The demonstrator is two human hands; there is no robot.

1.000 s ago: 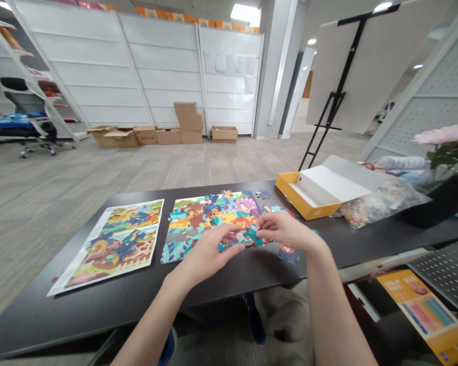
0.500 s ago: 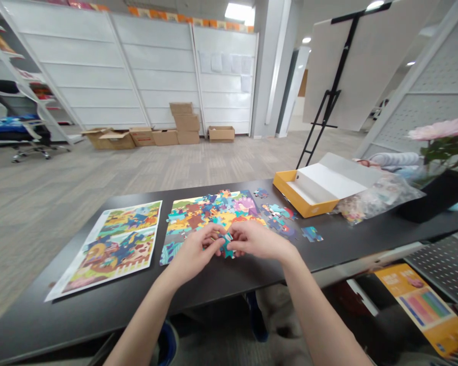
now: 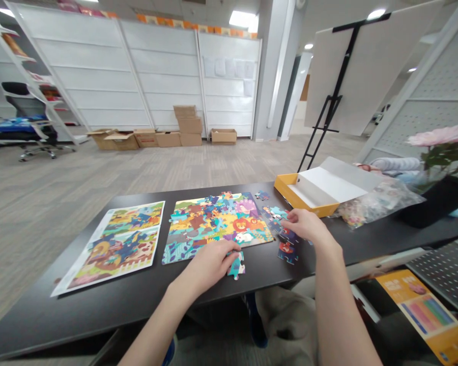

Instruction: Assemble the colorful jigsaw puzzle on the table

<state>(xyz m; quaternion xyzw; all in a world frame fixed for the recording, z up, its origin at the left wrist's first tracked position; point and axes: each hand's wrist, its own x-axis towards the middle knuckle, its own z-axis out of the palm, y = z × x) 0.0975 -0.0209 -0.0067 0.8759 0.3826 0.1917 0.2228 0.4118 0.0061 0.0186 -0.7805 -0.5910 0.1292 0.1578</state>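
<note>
A colourful jigsaw puzzle (image 3: 213,223) lies part-assembled on the black table (image 3: 110,300). My left hand (image 3: 209,264) rests at the puzzle's near edge, its fingers curled on a teal puzzle piece (image 3: 236,264) that sits on the table. My right hand (image 3: 307,226) reaches over the loose pieces (image 3: 286,241) to the right of the puzzle, fingers bent down onto them; what they grip is hidden. A printed reference sheet (image 3: 118,244) lies left of the puzzle.
An open yellow box (image 3: 313,190) and a clear bag of pieces (image 3: 374,201) sit at the table's right, beside a dark pot with a pink flower (image 3: 442,140). An easel (image 3: 336,96) stands behind. Cardboard boxes (image 3: 187,127) line the far wall. An office chair (image 3: 23,122) stands at the left.
My hands were together holding a teal piece in front of the puzzle. Now they have parted: the left hand lowered the piece to the table, the right hand moved right to the loose pieces.
</note>
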